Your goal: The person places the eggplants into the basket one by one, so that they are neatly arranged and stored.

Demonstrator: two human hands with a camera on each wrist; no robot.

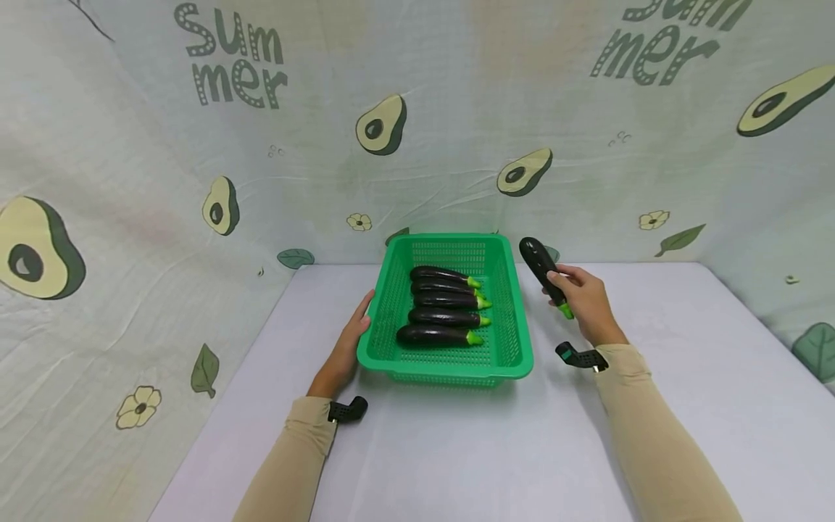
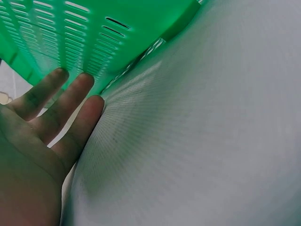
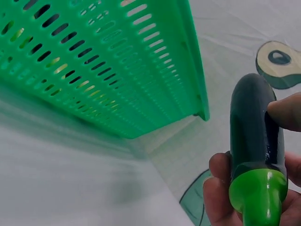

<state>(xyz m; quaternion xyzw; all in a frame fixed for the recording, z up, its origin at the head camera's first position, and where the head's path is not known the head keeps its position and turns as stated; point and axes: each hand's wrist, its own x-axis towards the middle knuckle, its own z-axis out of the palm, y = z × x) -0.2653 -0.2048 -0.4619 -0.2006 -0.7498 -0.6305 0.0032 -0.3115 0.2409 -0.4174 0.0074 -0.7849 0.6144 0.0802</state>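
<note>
A green slotted plastic basket (image 1: 450, 371) stands on the table, with several dark eggplants (image 1: 446, 317) lying side by side in it, green stems toward the right. At the basket's left side is my left hand (image 1: 343, 346); in the left wrist view its straight, spread fingers (image 2: 75, 99) rest against the slotted wall. To the right of the basket my right hand (image 1: 587, 303) grips another eggplant (image 1: 538, 259) near its stem end, above the table. The right wrist view shows this eggplant (image 3: 254, 127) between thumb and fingers, its green cap toward the palm.
A white cloth covers the table (image 1: 450, 464). Behind it and at both sides hangs a pale cloth (image 1: 443, 65) printed with avocados, leaves and lettering. Each wrist wears a black strap-mounted device (image 1: 349, 410).
</note>
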